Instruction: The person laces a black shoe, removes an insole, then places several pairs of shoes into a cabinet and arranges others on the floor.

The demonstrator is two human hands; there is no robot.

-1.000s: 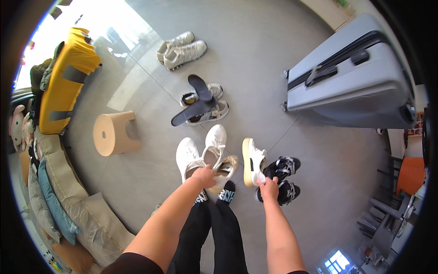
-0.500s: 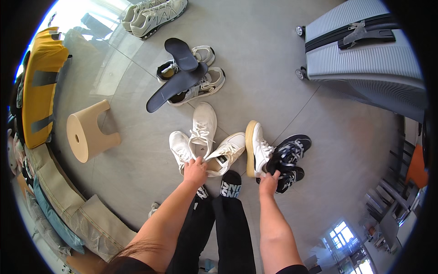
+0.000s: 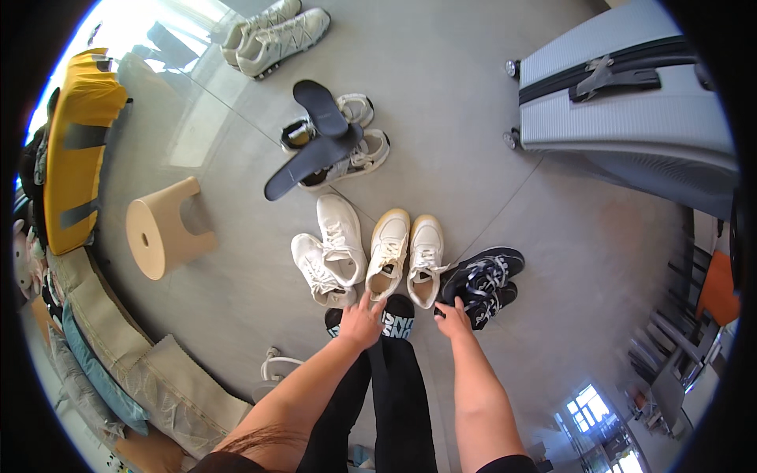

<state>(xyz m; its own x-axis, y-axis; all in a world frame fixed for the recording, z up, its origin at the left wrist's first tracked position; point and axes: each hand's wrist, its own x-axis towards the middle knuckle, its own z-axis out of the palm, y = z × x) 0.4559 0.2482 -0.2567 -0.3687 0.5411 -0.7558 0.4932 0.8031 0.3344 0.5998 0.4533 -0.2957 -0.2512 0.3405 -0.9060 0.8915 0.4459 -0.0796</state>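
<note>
Two white sneakers with yellowish sole edges stand side by side: the left one (image 3: 389, 246) and the right one (image 3: 426, 251), heels toward me. My left hand (image 3: 361, 323) is at the heel of the left one, thumb and a finger apart; whether it touches is hard to tell. My right hand (image 3: 455, 319) has thumb and forefinger spread beside the heels of a pair of black sneakers (image 3: 485, 277) with light laces. To the left, a plain white pair angles away: one shoe (image 3: 341, 236) partly overlaps its mate (image 3: 314, 268).
Farther off, dark insoles (image 3: 319, 110) lie across a white-and-grey pair (image 3: 369, 154); another pale pair (image 3: 284, 41) is beyond. A beige stool (image 3: 162, 236) stands left, a silver suitcase (image 3: 623, 118) right. My slippered foot (image 3: 399, 317) is close behind the shoes.
The two yellow-edged sneakers have come together, straight and side by side. The plain white shoe has shifted left. Both hands have loosened their hold on the shoes.
</note>
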